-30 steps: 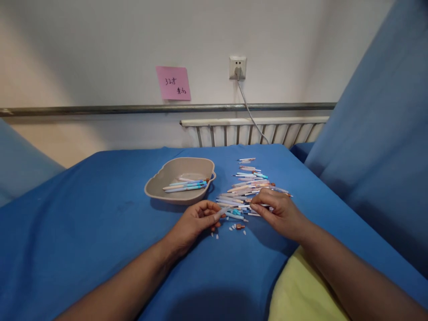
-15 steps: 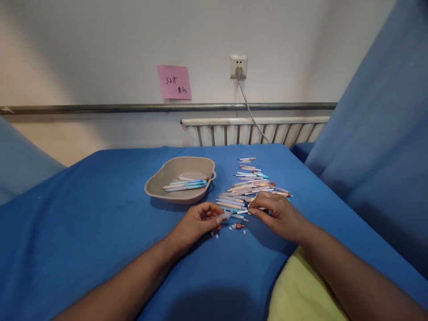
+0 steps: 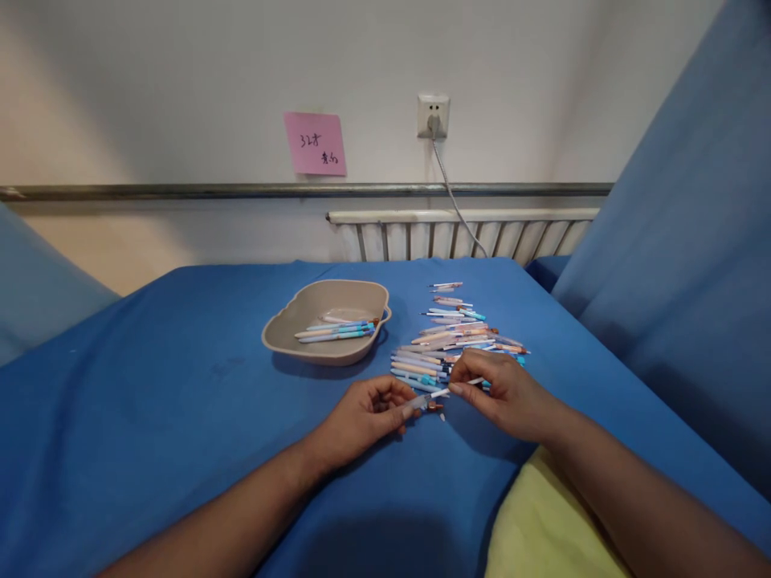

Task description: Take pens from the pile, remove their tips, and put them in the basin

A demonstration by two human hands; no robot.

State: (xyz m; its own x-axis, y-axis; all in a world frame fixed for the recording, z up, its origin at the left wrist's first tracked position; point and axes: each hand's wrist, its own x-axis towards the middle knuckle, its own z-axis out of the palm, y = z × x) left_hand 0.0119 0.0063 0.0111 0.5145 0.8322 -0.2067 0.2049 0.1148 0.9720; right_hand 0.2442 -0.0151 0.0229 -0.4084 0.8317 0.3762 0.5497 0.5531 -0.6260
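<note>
My left hand point(image 3: 370, 413) is closed on a pale, see-through pen barrel point(image 3: 415, 403), pinched between thumb and fingers and pointing to the right. Opposite it, my right hand point(image 3: 506, 395) pinches a thin white pen refill point(image 3: 441, 393). The refill's left end meets the barrel's open end; how deep it sits inside I cannot tell. Just below lies a small copper-brown pen part point(image 3: 434, 407), partly behind the barrel, with a tiny white piece point(image 3: 442, 417) beside it. Behind both hands spreads a pile of pastel pens and refills point(image 3: 449, 335).
A beige basin point(image 3: 278, 345) holding several pens point(image 3: 336, 332) stands left of the pile. Everything rests on a blue sheet point(image 3: 181, 385). A yellow-green cloth point(image 3: 542, 522) lies under my right forearm. A metal rail point(image 3: 241, 191) and a plugged-in cable point(image 3: 449, 189) are along the wall.
My left hand has shifted slightly right and down with the barrel, now covering most of the tiny white pieces. The right hand stays nearly in place, and more refill shows beyond its fingers.
</note>
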